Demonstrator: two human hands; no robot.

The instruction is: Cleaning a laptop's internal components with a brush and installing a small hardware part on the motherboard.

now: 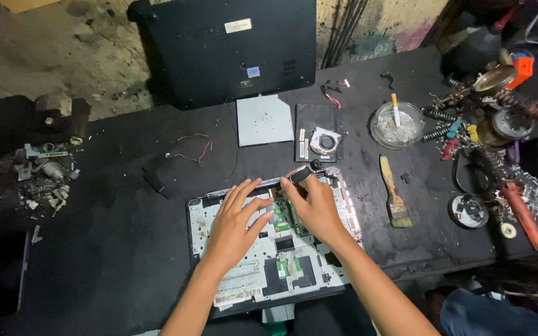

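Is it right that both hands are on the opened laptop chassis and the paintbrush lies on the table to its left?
Not quite. Both hands, left and right, are on the opened laptop chassis, but the paintbrush lies on the table to its right, as the head view shows.

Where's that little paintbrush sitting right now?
In the head view, the brush lies on the dark table, right of the opened laptop and below the ashtray.

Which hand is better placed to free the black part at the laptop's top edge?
Probably the right hand: its fingers already pinch the black part at the top edge of the laptop. The left hand lies flat on the frame, bracing it.
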